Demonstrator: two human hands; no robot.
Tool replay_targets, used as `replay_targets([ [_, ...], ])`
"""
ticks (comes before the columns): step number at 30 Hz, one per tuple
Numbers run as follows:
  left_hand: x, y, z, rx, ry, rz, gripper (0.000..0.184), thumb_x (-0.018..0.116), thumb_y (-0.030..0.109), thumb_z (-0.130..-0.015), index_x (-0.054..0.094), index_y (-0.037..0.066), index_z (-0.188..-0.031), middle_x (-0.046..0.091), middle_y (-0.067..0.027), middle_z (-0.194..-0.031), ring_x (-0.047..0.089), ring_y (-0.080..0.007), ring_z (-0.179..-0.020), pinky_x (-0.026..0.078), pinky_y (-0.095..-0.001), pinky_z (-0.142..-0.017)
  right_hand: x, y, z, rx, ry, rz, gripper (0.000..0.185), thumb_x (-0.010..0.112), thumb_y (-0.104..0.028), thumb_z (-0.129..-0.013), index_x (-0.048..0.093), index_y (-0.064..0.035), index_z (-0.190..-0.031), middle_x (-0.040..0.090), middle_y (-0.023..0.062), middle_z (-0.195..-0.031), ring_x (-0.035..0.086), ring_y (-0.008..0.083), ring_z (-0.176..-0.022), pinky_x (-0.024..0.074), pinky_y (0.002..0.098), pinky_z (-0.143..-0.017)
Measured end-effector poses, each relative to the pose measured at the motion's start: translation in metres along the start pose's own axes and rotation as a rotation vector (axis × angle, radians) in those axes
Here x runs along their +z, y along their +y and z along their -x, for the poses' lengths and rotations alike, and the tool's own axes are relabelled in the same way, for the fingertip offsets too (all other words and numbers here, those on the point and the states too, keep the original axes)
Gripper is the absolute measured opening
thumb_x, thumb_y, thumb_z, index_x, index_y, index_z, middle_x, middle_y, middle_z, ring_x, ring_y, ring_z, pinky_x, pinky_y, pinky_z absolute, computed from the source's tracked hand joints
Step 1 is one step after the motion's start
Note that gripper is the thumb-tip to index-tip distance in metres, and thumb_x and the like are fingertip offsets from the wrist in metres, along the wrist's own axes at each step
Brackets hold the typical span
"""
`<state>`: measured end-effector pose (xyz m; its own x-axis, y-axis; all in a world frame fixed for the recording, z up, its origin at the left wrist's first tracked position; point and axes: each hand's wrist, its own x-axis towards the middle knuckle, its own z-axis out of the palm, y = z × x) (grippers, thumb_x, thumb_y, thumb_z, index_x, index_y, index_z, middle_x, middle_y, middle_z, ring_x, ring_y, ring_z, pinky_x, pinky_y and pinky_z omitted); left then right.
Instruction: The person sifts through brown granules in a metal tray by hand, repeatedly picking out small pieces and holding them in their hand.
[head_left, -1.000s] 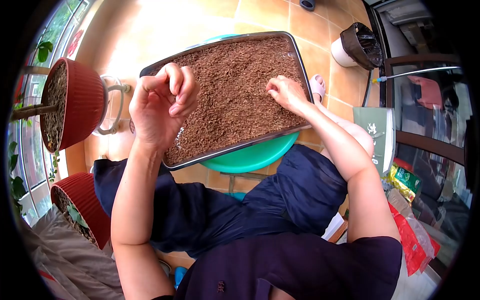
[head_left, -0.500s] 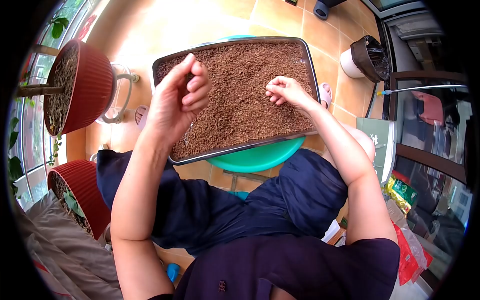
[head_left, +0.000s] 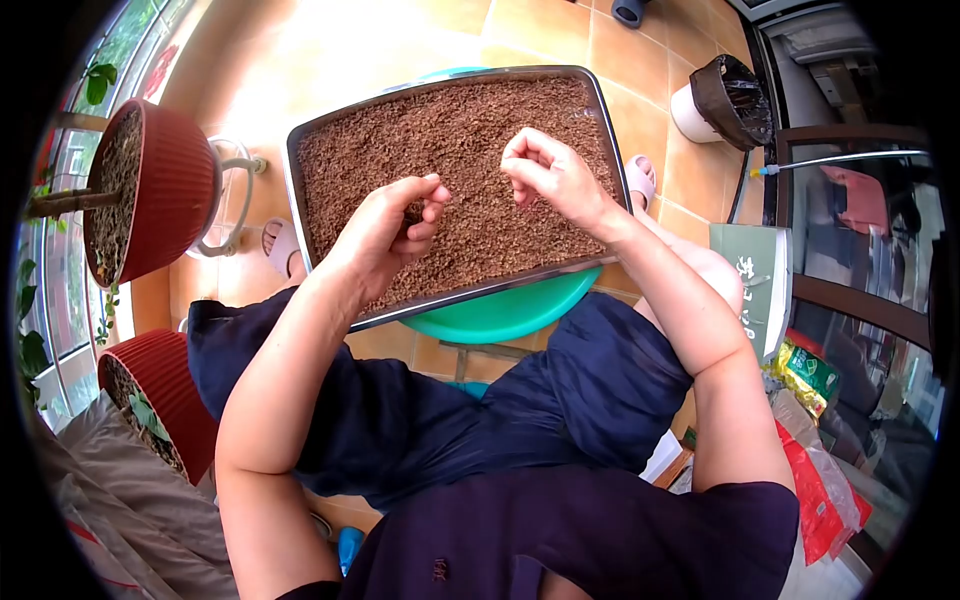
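Observation:
A large metal tray [head_left: 480, 291] full of loose brown crumbly bits [head_left: 470, 240] lies in front of my knees. It rests on a green round basin or stool top [head_left: 510, 312], which is mostly covered. Over the left half of the bits, my left hand [head_left: 395, 225] is closed, thumb and forefinger brought together. My right hand [head_left: 550, 175] hovers above the right half with its fingers curled into a pinch. Anything between the fingertips of either hand is too small or hidden to make out.
Two red plant pots [head_left: 170, 190] stand on the left by the window. A white bin [head_left: 692, 115] with a black liner is at the right back. Beside my right knee are a green box [head_left: 750, 280] and a red plastic bag [head_left: 815, 490]. Tiled floor [head_left: 545, 30] surrounds the tray.
My left hand has come down from high over the tray to just above the bits and nearer my right hand. My right hand has shifted slightly up and left.

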<state>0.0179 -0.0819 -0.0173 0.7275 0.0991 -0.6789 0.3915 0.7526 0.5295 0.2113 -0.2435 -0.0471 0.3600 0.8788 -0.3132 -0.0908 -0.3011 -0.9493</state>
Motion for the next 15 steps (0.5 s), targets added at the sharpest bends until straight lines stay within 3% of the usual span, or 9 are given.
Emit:
replay_targets([
  [4, 0.005, -0.004, -0.001, -0.036, 0.048, -0.032, 0.024, 0.052, 0.029, -0.101, 0.061, 0.008, -0.094, 0.053, 0.0031, -0.073, 0.038, -0.0049, -0.055, 0.027, -0.0201, -0.047, 0.018, -0.009, 0.007, -0.127, 0.051, 0.028, 0.012, 0.072, -0.014, -0.092, 0.068, -0.0041, -0.097, 0.063, 0.0000, -0.083, 0.058, 0.0052, -0.072, 0.0495, 0.0232, -0.064],
  [7, 0.013, -0.009, -0.001, -0.025, 0.039, 0.013, 0.032, 0.045, 0.032, -0.104, 0.061, 0.006, -0.095, 0.059, -0.0019, -0.082, 0.050, -0.0090, -0.065, 0.035, -0.0202, -0.052, 0.031, -0.017, 0.014, -0.276, 0.075, 0.215, 0.012, 0.074, -0.015, -0.090, 0.074, -0.0030, -0.093, 0.065, -0.0005, -0.084, 0.060, 0.0047, -0.074, 0.0481, 0.0233, -0.064],
  [8, 0.017, -0.011, 0.000, -0.032, 0.042, 0.050, 0.034, 0.043, 0.032, -0.105, 0.061, 0.006, -0.095, 0.060, -0.0029, -0.084, 0.053, -0.0099, -0.067, 0.037, -0.0201, -0.053, 0.036, -0.030, 0.020, -0.281, -0.005, 0.245, 0.013, 0.074, -0.016, -0.089, 0.074, -0.0037, -0.094, 0.066, 0.0018, -0.084, 0.062, 0.0076, -0.075, 0.0490, 0.0248, -0.065],
  [10, 0.013, -0.017, -0.004, -0.036, 0.043, 0.138, 0.035, 0.041, 0.030, -0.105, 0.061, 0.004, -0.097, 0.062, -0.0050, -0.087, 0.056, -0.0116, -0.070, 0.039, -0.0197, -0.052, 0.041, -0.018, 0.013, -0.507, -0.053, 0.436, 0.012, 0.072, -0.016, -0.090, 0.075, -0.0054, -0.096, 0.066, 0.0042, -0.085, 0.063, 0.0119, -0.075, 0.0501, 0.0270, -0.066],
  [11, 0.006, -0.019, -0.007, -0.039, 0.031, 0.156, 0.034, 0.041, 0.029, -0.104, 0.061, 0.003, -0.098, 0.062, -0.0050, -0.087, 0.055, -0.0112, -0.069, 0.038, -0.0196, -0.051, 0.045, -0.013, 0.009, -0.560, -0.017, 0.371, 0.013, 0.070, -0.018, -0.091, 0.075, -0.0065, -0.095, 0.066, 0.0062, -0.084, 0.064, 0.0155, -0.075, 0.0511, 0.0301, -0.066],
  [12, 0.001, -0.017, -0.008, -0.041, 0.017, 0.173, 0.033, 0.041, 0.028, -0.104, 0.061, 0.003, -0.099, 0.062, -0.0049, -0.087, 0.055, -0.0109, -0.069, 0.038, -0.0195, -0.050, 0.043, -0.011, 0.006, -0.556, 0.038, 0.394, 0.015, 0.066, -0.018, -0.095, 0.073, -0.0051, -0.099, 0.067, 0.0047, -0.087, 0.064, 0.0126, -0.077, 0.0522, 0.0282, -0.066],
  [14, -0.008, -0.010, -0.008, -0.017, 0.067, 0.250, 0.028, 0.041, 0.025, -0.104, 0.056, 0.004, -0.095, 0.057, -0.0028, -0.082, 0.048, -0.0085, -0.062, 0.033, -0.0190, -0.045, 0.042, -0.012, 0.003, -0.060, 0.047, 0.043, 0.019, 0.058, -0.014, -0.100, 0.069, -0.0009, -0.108, 0.066, 0.0040, -0.094, 0.063, 0.0109, -0.085, 0.0522, 0.0252, -0.072],
  [15, -0.015, -0.006, -0.009, 0.032, 0.055, 0.286, 0.027, 0.041, 0.025, -0.104, 0.055, 0.005, -0.092, 0.054, -0.0021, -0.080, 0.045, -0.0081, -0.060, 0.031, -0.0193, -0.044, 0.040, 0.003, -0.003, -0.063, -0.010, 0.002, 0.022, 0.054, -0.015, -0.103, 0.065, -0.0011, -0.114, 0.066, 0.0043, -0.097, 0.063, 0.0092, -0.086, 0.0524, 0.0222, -0.071],
])
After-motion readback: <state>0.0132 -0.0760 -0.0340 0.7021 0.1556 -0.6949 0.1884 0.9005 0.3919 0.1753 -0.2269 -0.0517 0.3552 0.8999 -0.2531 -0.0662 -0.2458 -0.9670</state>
